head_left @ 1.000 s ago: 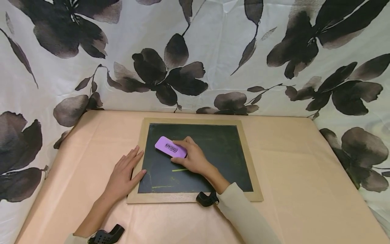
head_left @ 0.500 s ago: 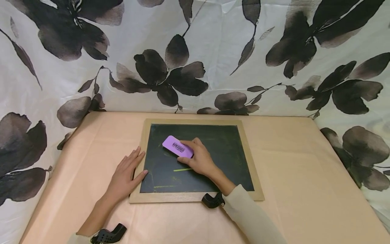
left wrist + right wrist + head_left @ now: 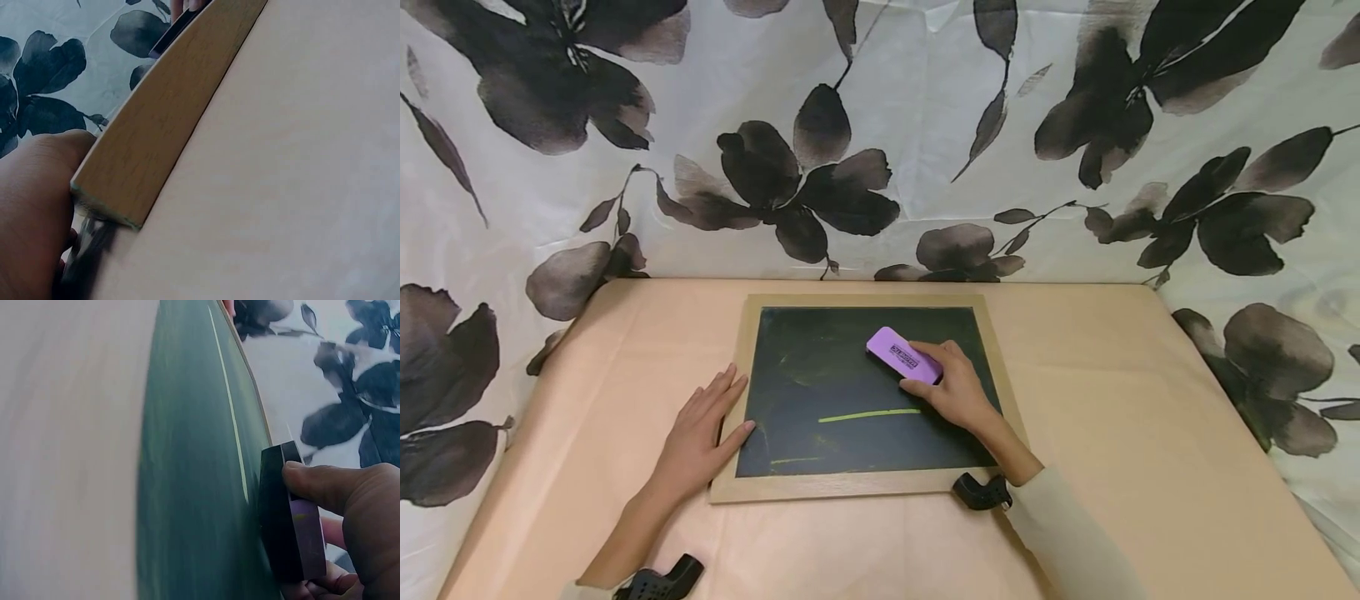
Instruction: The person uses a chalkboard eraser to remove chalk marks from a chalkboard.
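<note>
A purple chalkboard eraser (image 3: 901, 354) with a dark underside is held between the thumb and fingers of my right hand (image 3: 955, 390). It lies over the upper right part of a wood-framed chalkboard (image 3: 850, 333). Below the eraser runs a yellow chalk line (image 3: 868, 415), with a fainter yellow streak near the lower left corner. My left hand (image 3: 700, 433) rests with straight fingers along the board's left frame, thumb tip over the frame's inner edge. In the right wrist view the eraser (image 3: 290, 515) shows its thick dark felt side, thumb pressed on its edge.
The board lies on a table covered in peach cloth (image 3: 1112, 400). Behind it hangs a white curtain (image 3: 940, 167) printed with dark flowers. Black wrist cameras (image 3: 981, 492) are worn on both wrists.
My right hand has carried the eraser rightward across the board, uncovering more of the yellow line. The left hand stays at the left frame. The head view has shifted slightly.
</note>
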The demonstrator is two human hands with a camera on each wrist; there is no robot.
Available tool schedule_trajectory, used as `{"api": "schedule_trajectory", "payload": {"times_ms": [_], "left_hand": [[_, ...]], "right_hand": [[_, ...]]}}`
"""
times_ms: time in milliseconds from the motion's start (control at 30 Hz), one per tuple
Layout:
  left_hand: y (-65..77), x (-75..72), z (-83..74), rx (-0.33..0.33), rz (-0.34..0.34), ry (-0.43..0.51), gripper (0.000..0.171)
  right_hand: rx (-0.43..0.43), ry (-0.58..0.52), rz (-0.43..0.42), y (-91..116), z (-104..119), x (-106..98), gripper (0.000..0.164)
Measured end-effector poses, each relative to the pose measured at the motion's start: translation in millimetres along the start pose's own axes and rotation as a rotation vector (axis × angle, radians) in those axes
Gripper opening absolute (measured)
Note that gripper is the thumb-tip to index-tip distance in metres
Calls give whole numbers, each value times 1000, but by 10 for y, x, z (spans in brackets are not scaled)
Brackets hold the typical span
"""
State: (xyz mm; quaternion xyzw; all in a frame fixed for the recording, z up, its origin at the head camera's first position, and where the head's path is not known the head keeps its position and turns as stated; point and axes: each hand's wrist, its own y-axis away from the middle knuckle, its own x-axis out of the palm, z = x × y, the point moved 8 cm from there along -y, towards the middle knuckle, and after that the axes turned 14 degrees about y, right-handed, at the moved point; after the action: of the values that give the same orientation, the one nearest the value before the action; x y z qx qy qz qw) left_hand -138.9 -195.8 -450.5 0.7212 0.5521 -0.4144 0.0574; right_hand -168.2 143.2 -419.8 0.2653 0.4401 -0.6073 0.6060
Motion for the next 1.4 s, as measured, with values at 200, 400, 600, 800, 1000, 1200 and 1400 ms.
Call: {"api": "schedule_trajectory", "payload": {"times_ms": [200,400,600,800,1000,1200,1400], "left_hand": [[6,10,5,3,-7,2,67],[15,16,4,7,-3,-3,67],[20,3,-6,8,-7,1,66],[19,-6,-4,5,-17,12,65],[40,-24,4,4,-32,18,65],[33,-1,-2,9,-31,18,65],[-7,-13,-25,24,-34,13,65]], "right_hand": [[13,33,-12,64,-219,-160,58],[55,90,-6,147,-424,-289,59],[81,103,-16,195,-515,-350,60],[82,93,-45,188,-470,-356,59],[72,104,-65,168,-357,-253,60],[55,113,-66,105,-155,-135,61],[68,119,-50,5,16,-12,61]]}}
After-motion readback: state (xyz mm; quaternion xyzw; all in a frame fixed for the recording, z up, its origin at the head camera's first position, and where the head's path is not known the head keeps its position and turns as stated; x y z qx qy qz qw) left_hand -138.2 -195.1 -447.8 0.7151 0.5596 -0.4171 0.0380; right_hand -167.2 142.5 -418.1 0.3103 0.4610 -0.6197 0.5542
